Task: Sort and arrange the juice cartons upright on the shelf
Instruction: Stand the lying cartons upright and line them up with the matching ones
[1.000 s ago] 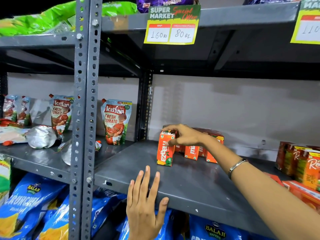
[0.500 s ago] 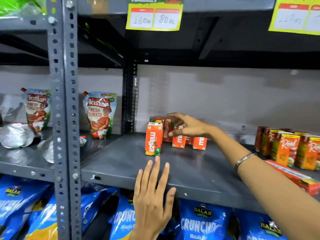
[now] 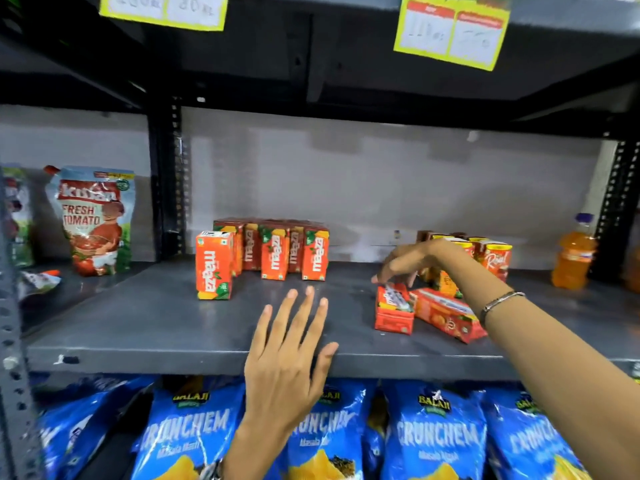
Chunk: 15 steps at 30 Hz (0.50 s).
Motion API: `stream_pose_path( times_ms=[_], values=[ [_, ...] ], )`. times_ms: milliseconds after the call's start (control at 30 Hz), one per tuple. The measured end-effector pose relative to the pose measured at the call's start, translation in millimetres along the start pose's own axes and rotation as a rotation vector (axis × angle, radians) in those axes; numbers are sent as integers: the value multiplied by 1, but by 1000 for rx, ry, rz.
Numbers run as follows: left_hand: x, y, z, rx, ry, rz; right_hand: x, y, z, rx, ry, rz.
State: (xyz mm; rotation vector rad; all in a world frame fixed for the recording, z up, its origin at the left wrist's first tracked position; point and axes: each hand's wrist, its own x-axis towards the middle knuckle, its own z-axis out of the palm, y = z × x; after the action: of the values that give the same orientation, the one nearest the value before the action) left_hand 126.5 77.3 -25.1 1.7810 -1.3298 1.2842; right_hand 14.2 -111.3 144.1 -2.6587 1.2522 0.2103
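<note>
Head view | right hand (image 3: 412,263) fingers spread over boxy red carton (image 3: 394,311)

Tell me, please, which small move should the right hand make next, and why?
Probably close the right hand on the small red carton under its fingertips and stand it upright: it leans, and the long carton beside it lies flat, while the Maaza cartons stand upright.

**Head camera: single view, close to shelf**

One wide-angle view from head height, facing forward and slightly down at the grey shelf (image 3: 156,327), within arm's reach. Upper shelf underside fills the top edge; snack bags (image 3: 436,441) fill the bottom.
</note>
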Motion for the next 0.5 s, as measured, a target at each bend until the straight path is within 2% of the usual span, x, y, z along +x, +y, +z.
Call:
stream_pose_path(
  times_ms=[133,233,400,500],
  values=[
    [-1,2,2,21,22,-5,-3,-8,6,11,-58,35],
    [-2,3,3,25,25,-19,-4,-17,12,48,-26,48],
    [-2,2,-1,-4,5,-25,-2,-26,13,96,105,52],
    [-5,-6,-7,-31,10,-80,-5,-42,7,67,320,44]
  ],
)
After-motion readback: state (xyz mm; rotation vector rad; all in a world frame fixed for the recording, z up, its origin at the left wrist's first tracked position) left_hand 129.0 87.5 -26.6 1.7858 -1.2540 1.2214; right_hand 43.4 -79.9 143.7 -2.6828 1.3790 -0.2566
